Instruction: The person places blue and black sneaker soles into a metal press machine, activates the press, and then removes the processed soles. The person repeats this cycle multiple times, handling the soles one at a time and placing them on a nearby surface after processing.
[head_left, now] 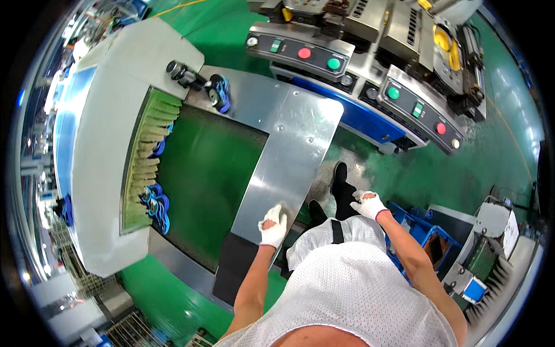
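Observation:
My left hand (273, 226), in a white work glove with some skin showing, is over the bare metal edge (263, 185) of a conveyor machine. Its fingers are loosely extended and hold nothing; whether they touch the metal I cannot tell. My right hand (368, 204), gloved the same way, hangs beside my right leg with fingers apart and nothing in it. Blue strappy shoes (157, 207) sit on the green belt (202, 173) at the machine's fringed opening, partly hidden by the fringe (144, 156). Another blue shoe (219, 92) rests on the metal frame at the far side.
A black flask-like cylinder (184, 74) lies by that shoe. Ahead stands a press machine with control panels (300, 51) and coloured buttons. A black mat (236, 269) covers the near frame corner. Blue crates (430, 237) and another machine (491, 231) are at my right.

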### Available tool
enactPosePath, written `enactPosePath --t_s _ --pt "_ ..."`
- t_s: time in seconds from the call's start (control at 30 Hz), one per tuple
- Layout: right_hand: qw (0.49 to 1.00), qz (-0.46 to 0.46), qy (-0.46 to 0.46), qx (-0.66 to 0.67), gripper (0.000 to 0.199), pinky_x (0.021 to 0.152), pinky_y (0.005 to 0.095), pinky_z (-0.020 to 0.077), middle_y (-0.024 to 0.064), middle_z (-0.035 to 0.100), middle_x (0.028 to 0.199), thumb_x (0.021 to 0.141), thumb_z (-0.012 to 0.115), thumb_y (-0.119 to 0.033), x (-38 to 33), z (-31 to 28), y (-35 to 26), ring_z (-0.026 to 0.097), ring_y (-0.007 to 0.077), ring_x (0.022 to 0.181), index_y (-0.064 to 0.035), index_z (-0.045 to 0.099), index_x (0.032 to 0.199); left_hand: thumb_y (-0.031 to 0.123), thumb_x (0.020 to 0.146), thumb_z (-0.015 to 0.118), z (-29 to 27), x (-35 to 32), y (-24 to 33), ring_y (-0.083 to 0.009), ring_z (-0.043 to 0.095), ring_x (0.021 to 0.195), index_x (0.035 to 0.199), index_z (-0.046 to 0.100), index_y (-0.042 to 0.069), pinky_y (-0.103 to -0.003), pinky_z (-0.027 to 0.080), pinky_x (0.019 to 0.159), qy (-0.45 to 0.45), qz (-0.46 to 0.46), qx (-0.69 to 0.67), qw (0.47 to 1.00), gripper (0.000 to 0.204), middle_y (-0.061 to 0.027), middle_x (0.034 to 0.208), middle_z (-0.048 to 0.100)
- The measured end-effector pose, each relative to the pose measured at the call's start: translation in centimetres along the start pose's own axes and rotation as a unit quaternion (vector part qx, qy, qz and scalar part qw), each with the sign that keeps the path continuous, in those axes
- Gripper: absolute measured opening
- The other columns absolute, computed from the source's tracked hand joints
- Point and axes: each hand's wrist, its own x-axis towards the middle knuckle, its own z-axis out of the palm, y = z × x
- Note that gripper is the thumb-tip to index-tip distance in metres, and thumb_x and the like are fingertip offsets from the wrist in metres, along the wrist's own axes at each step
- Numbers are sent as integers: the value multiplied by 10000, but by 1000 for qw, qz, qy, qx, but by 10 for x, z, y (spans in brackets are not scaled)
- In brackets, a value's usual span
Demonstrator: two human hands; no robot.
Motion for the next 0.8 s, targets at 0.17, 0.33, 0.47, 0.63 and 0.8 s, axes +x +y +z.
enactPosePath --t_s 0.17,0.33,0.47,0.63,0.8 --pt "996 -6 -35 -85 548 1014 443 562 190 765 1204 911 701 -487 2 -15 -2 722 349 1164 -62 744 1255 296 1008 659 -22 113 57 -355 664 1235 1282 715 115 -484 519 1031 -38 60 47 996 333 -135 1304 725" --pt "987 -1 -100 -124 493 979 461 577 189 774 1128 898 697 -497 16 -31 34 733 357 1118 -61 773 1115 417 1028 575 -12 196 115 -370 723 1113 1145 762 135 -518 514 993 -203 40 103 973 358 -137 1146 773" --pt "993 40 -81 -71 527 988 468 556 208 768 1154 906 689 -520 21 -49 69 725 372 1125 -39 769 1106 507 1021 555 18 183 148 -366 709 1184 1164 733 88 -523 492 1059 -422 58 182 886 478 -188 1201 756" --pt "989 93 -116 24 368 970 485 565 205 772 1100 902 722 -402 1 -57 120 728 381 1074 -64 791 1028 470 995 633 51 183 159 -400 719 1099 1099 671 59 -534 550 944 -380 21 146 913 425 -200 1133 738" --pt "935 149 -201 252 253 719 395 571 173 750 887 943 701 -279 -22 -146 89 739 251 811 -31 746 948 369 1010 631 -26 225 228 -385 729 1040 1135 695 66 -482 561 903 -505 -7 57 861 334 -193 1100 745"
